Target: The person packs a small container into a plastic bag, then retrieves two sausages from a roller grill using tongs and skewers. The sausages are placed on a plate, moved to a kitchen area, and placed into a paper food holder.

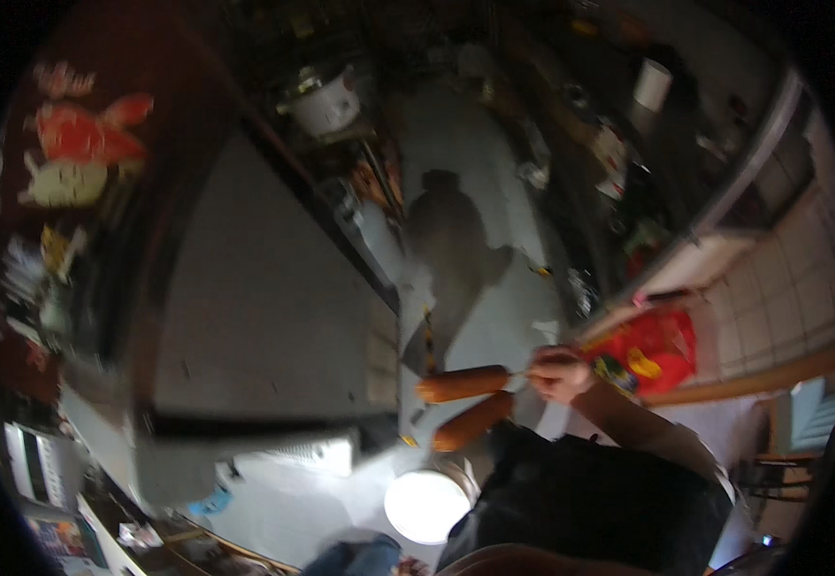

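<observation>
My right hand (561,372) is closed around thin sticks at the right of centre. Two long orange-brown sausage-like pieces of food (464,384) point left from it, one above the other; the lower piece partly overlaps a black garment. Below them a round container with a bright white top (428,506) stands near the floor. A red plastic bag (658,353) with yellow markings hangs or lies just beyond my right wrist. My left hand is not in view; blurred skin shows at the bottom edge, but I cannot tell what part it is.
A large grey cabinet or appliance (273,288) fills the left. A white rice cooker (325,106) stands beyond it. Cluttered shelves or counter line the upper right, with a white cylinder (653,85). Blue denim (360,556) shows at the bottom.
</observation>
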`<state>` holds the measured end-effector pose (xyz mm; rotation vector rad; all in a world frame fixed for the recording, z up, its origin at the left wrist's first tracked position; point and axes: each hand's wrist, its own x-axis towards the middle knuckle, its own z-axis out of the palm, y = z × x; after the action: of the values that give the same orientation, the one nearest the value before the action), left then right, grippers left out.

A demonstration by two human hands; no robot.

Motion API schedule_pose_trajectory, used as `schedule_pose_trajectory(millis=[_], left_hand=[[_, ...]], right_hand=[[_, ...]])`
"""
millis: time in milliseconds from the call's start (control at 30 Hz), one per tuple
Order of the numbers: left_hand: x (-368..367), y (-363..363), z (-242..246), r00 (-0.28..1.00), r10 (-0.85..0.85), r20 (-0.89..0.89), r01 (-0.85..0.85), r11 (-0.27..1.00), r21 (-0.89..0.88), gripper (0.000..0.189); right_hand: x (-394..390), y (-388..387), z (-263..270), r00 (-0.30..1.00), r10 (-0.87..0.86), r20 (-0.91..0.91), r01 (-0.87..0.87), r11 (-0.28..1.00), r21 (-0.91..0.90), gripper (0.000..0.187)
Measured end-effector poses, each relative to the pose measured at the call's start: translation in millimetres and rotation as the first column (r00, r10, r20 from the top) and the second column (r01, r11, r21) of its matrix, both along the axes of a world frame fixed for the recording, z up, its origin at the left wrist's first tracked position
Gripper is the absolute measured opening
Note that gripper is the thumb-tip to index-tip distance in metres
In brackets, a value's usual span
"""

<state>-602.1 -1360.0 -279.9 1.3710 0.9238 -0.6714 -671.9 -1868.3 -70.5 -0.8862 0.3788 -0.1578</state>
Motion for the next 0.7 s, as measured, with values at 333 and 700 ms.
schedule_pose_trajectory(millis=[333, 700], left_hand=[[329.1, -336.2, 0.1, 0.93, -0.358, 0.082, 0.351, 0.932, 0.088, 0.03], [536.7, -630.5, -132.1, 0.496, -0.842, -0.214, 0.799, 0.346, 0.492, 0.03]], right_hand=[[163.4, -329.6, 43.8, 0.78, -0.626, -0.003, 0.624, 0.777, -0.085, 0.009], [388.6, -680.1, 57.0, 0.638, -0.77, -0.017, 0.72, 0.604, -0.341, 0.02]])
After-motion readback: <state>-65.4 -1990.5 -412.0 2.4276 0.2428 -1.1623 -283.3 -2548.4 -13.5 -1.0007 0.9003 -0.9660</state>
